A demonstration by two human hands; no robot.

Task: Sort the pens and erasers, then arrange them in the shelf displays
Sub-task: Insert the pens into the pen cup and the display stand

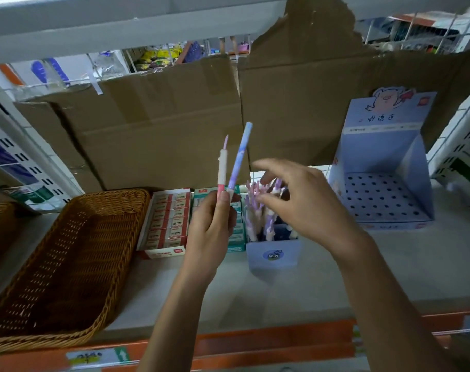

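My left hand [212, 226] holds two pens upright above the shelf: a white and pink pen [222, 167] and a blue patterned pen [240, 154]. My right hand [300, 200] hovers with spread fingers over a small blue pen box [274, 253] full of several purple and white pens [258, 210]. It holds nothing. Behind my left hand stand a red and white eraser box [166, 221] and a teal eraser box [237, 237], partly hidden. A blue display stand [384, 181] with a perforated base is at the right, with no pens in it.
A brown wicker basket [64, 267] sits at the left on the grey shelf [282, 288]. Cardboard sheets [174, 124] line the back. An upper shelf edge [94, 25] overhangs. White perforated uprights [27, 162] flank the left side, and an orange price rail [255, 342] runs along the front.
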